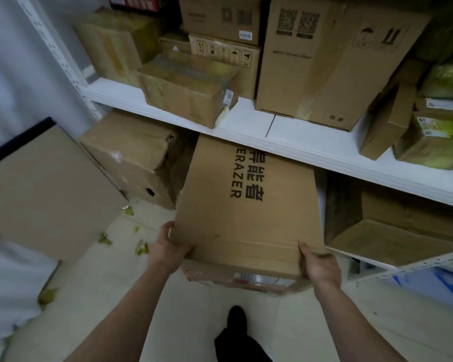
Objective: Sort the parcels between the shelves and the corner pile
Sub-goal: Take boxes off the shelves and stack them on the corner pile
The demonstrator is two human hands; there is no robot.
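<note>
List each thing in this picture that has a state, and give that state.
Printed carton: held at both near corners, far end under the shelf.
Left hand: grips carton's left corner.
Right hand: grips carton's right corner.
Dented box: crushed, on the floor.
Taped parcel: overhangs the shelf edge.
Tall carton: upright.

Matt brown cardboard box (246,212), smooth white painted shelf board (246,126), glossy tape on crumpled carton (186,95), pale tiled floor (110,283)

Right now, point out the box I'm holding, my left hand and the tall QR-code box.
held box (246,205), head view, printed top face
left hand (168,249), head view, back of hand
tall QR-code box (293,74), head view, front face
</note>
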